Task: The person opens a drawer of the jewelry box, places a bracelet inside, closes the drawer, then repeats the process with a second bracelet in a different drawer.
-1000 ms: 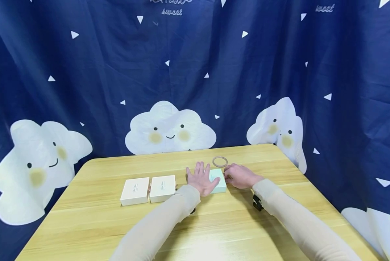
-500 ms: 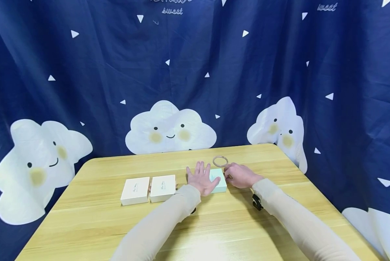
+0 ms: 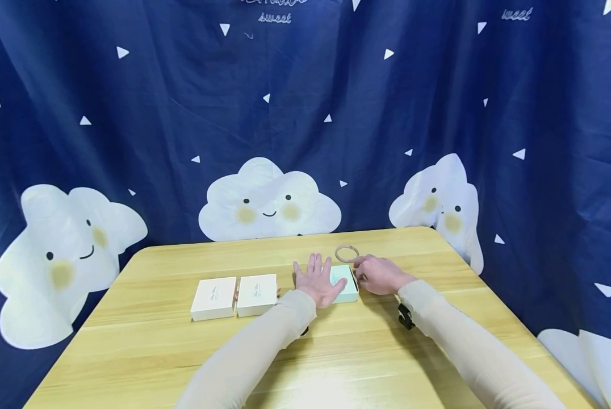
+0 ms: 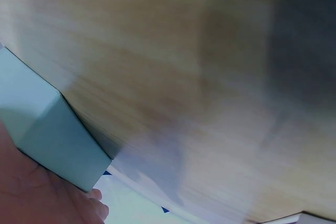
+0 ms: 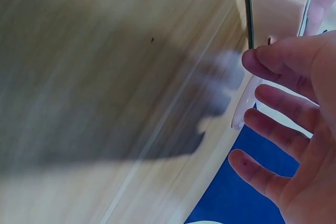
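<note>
A small mint-green drawer box lies on the table, its right end facing my right hand. Across its top rests my left hand, fingers spread and straight; the left wrist view shows this hand against the box side. At the open end sits a pink inner drawer with a small dark slit in its face. My right hand pinches at that face with thumb and index finger, the other fingers loosely spread. The fingertips hide the small pull they hold.
A pinkish bangle lies just behind the mint box, its edge showing past my right fingers. To the left, two white lettered boxes sit side by side. The wooden table ends at a blue cloud-print curtain.
My right hand has shifted slightly right, and a narrow strip of the drawer now shows at the mint box's right end. My left hand stays on the box.
</note>
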`<state>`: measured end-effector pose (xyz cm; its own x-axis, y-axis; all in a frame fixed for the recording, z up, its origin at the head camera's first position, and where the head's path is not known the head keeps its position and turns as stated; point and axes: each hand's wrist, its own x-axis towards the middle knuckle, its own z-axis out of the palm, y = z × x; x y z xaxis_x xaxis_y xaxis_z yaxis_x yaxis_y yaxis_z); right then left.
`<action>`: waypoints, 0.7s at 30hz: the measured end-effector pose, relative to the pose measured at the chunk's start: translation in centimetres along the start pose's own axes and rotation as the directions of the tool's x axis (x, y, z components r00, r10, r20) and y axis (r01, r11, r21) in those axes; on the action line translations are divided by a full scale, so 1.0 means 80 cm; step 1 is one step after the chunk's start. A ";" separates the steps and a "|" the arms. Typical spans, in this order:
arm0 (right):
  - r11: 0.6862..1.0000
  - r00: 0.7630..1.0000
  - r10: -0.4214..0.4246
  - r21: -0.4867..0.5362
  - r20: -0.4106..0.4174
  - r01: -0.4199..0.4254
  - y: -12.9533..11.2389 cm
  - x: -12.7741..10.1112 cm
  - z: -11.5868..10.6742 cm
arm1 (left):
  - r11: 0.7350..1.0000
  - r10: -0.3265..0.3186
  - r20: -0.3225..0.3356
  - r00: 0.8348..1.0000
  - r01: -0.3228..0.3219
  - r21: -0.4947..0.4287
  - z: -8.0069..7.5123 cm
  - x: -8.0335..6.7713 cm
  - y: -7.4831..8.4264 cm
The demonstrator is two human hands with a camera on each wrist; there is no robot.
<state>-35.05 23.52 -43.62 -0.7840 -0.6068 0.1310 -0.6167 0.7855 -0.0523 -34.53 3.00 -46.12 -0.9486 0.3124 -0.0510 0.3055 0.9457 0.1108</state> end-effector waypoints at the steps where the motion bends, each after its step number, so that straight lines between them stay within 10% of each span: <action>1: 1.000 1.000 0.004 -0.004 0.003 -0.004 0.000 0.000 0.000 | 1.000 0.000 0.001 1.000 0.000 -0.001 0.000 0.000 0.000; 21: 0.998 1.000 0.025 -0.050 0.008 -0.025 0.016 -0.015 -0.003 | 1.000 -0.002 -0.006 1.000 0.002 0.023 0.004 0.000 -0.001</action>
<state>-34.92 25.29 -43.57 -0.7998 -0.5878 0.1216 -0.5928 0.8053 -0.0064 -34.50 2.98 -46.42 -0.9497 0.3099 -0.0457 0.3052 0.9482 0.0881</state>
